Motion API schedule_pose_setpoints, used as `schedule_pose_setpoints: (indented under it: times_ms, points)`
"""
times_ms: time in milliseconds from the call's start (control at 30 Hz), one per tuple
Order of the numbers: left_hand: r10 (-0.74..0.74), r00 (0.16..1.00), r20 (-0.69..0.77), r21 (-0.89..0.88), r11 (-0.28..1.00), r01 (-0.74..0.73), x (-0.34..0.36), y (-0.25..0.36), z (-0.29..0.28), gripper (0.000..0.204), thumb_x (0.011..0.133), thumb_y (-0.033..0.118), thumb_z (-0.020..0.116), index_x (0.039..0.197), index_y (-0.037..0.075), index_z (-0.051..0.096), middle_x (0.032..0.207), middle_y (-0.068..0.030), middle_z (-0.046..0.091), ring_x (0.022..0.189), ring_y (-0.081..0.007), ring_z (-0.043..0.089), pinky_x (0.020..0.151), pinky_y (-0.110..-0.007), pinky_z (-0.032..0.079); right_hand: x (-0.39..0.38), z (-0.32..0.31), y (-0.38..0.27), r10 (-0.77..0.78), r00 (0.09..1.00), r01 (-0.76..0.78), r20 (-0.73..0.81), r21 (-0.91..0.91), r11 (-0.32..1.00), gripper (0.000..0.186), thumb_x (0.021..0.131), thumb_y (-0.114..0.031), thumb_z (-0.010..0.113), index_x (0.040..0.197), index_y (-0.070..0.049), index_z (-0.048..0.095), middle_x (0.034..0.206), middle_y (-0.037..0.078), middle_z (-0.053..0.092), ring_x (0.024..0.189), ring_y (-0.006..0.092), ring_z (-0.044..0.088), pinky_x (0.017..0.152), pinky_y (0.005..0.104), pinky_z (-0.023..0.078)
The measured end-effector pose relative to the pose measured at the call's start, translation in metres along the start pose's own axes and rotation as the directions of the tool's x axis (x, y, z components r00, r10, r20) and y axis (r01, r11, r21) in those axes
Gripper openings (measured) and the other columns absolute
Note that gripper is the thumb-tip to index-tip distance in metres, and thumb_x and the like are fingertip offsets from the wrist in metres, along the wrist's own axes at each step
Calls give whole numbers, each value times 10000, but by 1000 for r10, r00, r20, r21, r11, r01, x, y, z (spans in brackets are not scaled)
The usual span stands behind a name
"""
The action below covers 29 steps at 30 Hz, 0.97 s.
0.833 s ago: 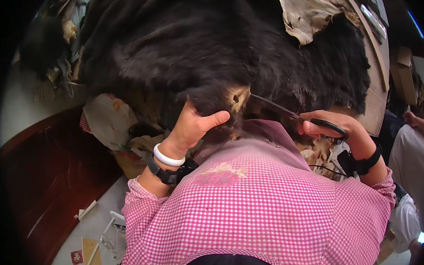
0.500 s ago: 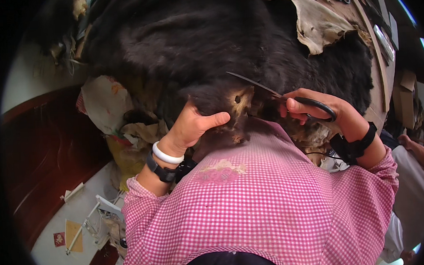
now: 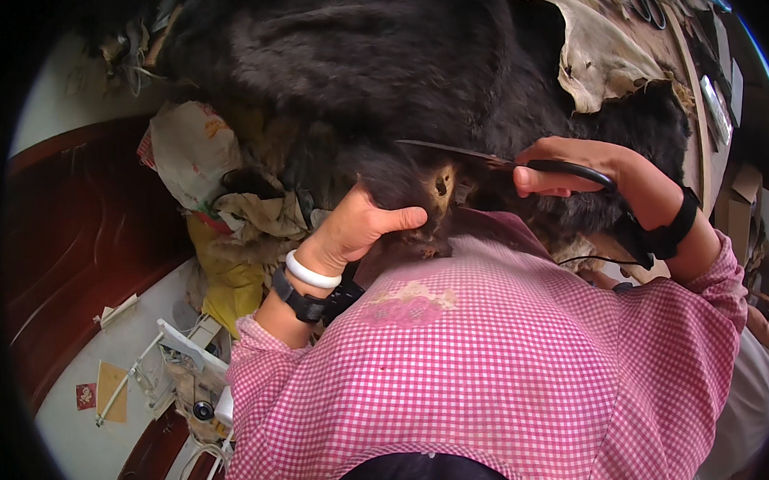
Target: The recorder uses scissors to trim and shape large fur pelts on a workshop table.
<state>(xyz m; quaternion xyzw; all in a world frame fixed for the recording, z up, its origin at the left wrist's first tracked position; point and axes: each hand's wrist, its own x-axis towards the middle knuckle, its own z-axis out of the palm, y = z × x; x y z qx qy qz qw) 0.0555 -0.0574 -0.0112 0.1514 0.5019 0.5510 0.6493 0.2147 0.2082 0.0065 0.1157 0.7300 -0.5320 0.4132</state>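
A large dark fur pelt spreads before me and hangs over the near edge toward my lap. My left hand grips the pelt's near edge, thumb on top and the other fingers hidden under the fur. Beside that thumb is a bare tan patch with a small dark hole in it. My right hand is closed round the black handles of a pair of scissors. Their long blade points left and lies just above the tan patch, close over the fur.
A pale piece of hide lies on the pelt at the far right, near a second pair of scissors. At left are a white sack, a yellow bag and a reddish-brown wooden panel. Another person's grey clothing shows at lower right.
The scissors' blade has turned flatter and lies lower, nearer the tan patch. My right hand has rolled over, its fingers more curled under. My left hand keeps its hold on the pelt.
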Motion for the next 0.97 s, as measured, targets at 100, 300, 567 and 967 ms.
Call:
schedule_pose_setpoints:
  times_ms: [100,300,567,967]
  points:
    - [4,1000,-18,-37,999,-5,-1,-3,4,497,776,12,729,1237,5,543,1138,-57,600,1027,-161,561,903,-282,469,13,-2,-1,-10,996,4,85,61,998,885,755,-852,410,870,-4,635,633,27,513,595,141,521,524,310,414]
    - [28,999,-24,-37,999,-29,-1,-5,5,516,776,20,731,1253,7,535,1173,-69,586,1064,-182,555,944,-296,455,8,-2,-1,-72,995,64,-75,-106,992,906,718,-854,475,744,35,646,599,86,527,591,197,574,514,353,437]
    - [-53,997,59,-77,995,57,2,-1,6,501,779,12,730,1244,9,543,1190,-80,577,1081,-199,550,962,-315,456,-2,13,-8,-44,994,27,-103,-165,986,985,726,-881,390,900,46,674,746,183,609,774,302,633,660,423,485]
    - [-68,995,74,-59,996,73,-8,-7,-3,487,797,39,727,1246,7,540,1175,-69,585,1070,-190,555,951,-304,460,14,7,-18,29,997,-48,-70,-289,956,972,690,-901,406,883,6,701,799,176,665,826,311,666,721,436,526]
